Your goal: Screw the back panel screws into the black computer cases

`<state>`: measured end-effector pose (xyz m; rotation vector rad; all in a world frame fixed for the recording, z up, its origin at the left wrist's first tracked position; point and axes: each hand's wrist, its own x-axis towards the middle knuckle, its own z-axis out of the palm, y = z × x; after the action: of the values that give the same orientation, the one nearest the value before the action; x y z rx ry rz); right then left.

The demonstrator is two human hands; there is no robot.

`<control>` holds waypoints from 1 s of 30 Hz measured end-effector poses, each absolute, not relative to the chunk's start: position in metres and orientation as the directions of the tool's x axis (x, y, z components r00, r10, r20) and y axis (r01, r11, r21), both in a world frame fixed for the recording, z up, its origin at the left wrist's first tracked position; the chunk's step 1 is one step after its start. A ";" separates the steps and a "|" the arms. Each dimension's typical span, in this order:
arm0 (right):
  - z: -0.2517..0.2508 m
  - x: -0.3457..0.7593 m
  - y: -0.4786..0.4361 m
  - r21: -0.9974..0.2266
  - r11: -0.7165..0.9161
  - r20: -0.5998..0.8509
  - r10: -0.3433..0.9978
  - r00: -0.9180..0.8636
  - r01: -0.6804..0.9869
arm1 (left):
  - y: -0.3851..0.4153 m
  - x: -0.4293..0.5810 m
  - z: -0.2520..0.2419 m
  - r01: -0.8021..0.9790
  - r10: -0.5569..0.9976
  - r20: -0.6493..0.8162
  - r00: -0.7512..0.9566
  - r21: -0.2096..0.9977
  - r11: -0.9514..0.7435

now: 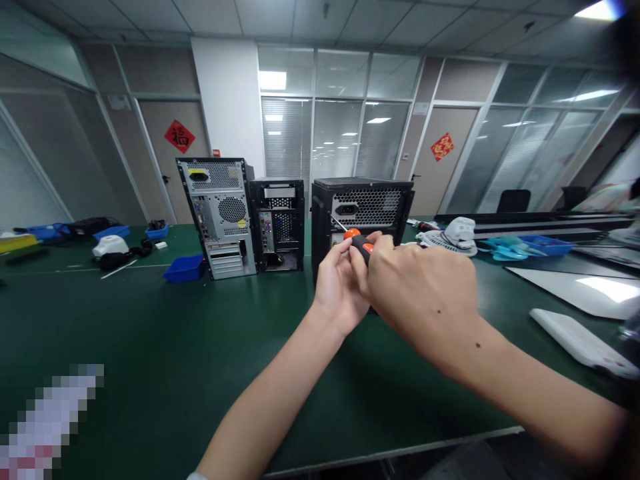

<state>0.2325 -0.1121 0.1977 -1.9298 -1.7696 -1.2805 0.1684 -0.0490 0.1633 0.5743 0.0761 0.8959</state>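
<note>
My right hand (420,287) is wrapped round the black and orange handle of a screwdriver (364,248). The thin shaft points up and left to the rear of a black computer case (407,207), near its upper left edge below the power socket. I cannot tell whether the tip sits in a screw. My left hand (340,290) is closed around the front of the handle, its fingertips by the orange collar. Both hands hide the lower part of this case.
Left of it on the green table (240,347) stand a smaller black case (295,227) and a silver-backed tower (233,210). A blue tray (184,269) lies beside the tower. A white fan (457,237), another blue tray (547,245) and a white panel (583,340) lie to the right.
</note>
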 end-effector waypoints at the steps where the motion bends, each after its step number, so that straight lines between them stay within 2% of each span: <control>1: 0.198 0.232 -0.112 0.371 -0.250 0.709 0.698 -0.099 0.894 | -0.049 0.169 0.163 -0.720 0.755 0.182 0.630 0.502 0.479; 11: 0.204 0.230 -0.115 0.349 -0.266 0.669 0.742 -0.040 0.898 | -0.048 0.173 0.158 -0.739 0.795 0.165 0.584 0.514 0.436; 22: 0.200 0.235 -0.114 0.346 -0.285 0.740 0.668 -0.073 0.894 | -0.050 0.174 0.159 -0.739 0.800 0.132 0.586 0.492 0.460; 25: 0.198 0.236 -0.118 0.366 -0.261 0.761 0.636 -0.126 0.893 | -0.051 0.174 0.161 -0.748 0.817 0.107 0.567 0.482 0.456; 30: 0.198 0.239 -0.129 0.491 -0.223 0.777 0.550 -0.307 0.842 | -0.050 0.173 0.161 -0.732 0.809 0.116 0.576 0.513 0.448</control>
<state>0.2386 -0.1286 0.1981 -1.6564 -1.7589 -1.5420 0.1732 -0.0499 0.1610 0.5553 0.1531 0.9583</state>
